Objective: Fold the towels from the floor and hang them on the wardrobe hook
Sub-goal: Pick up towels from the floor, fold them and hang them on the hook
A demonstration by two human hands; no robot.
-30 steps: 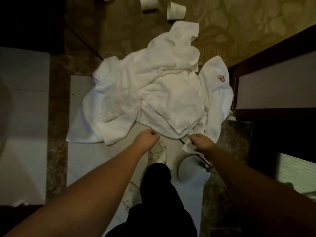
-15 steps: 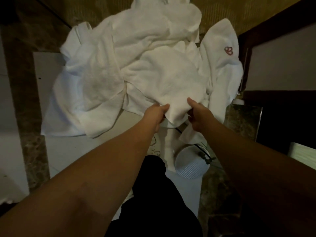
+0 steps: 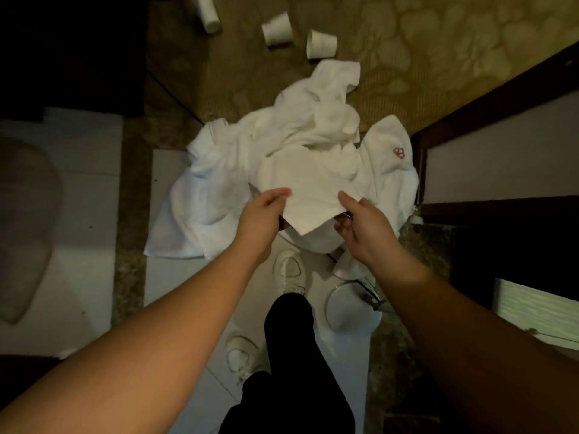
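Note:
Several white towels lie in a crumpled heap (image 3: 219,189) on the floor ahead of my feet. One has a small red emblem (image 3: 399,152) at the right. My left hand (image 3: 261,214) and my right hand (image 3: 360,222) each pinch the near edge of a smaller white towel (image 3: 308,186) on top of the heap, thumbs on top, and its near corner hangs lifted between them. No wardrobe hook shows in the head view.
Three paper cups (image 3: 277,28) lie tipped on the patterned carpet beyond the heap. A dark wooden door frame (image 3: 470,98) runs along the right. A round white lid-like object (image 3: 351,308) and a thin cable lie by my white shoes (image 3: 289,272).
Both hands reached into the heap, took the near edge of the top towel and lifted it; the head view has pulled back, showing the cups again.

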